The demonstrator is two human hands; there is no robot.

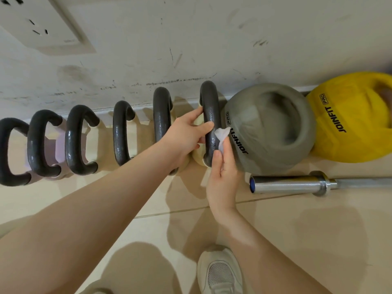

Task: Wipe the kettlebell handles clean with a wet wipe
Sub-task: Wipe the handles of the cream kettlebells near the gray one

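My left hand (186, 132) grips the handle (210, 122), my right hand (222, 177) pinches the wet wipe (221, 134) on it (five other handles seem left).

A grey kettlebell (269, 128) is crowding the handle (210, 122) rightward; a barbell (297, 183) is blocking the floor (297, 230) beneath.

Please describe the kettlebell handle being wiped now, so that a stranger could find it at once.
Along the wall runs a row of dark kettlebell handles. The wiped handle is the rightmost, beside the grey JOINFIT kettlebell. Only it has the left hand gripping it and the wet wipe on it.
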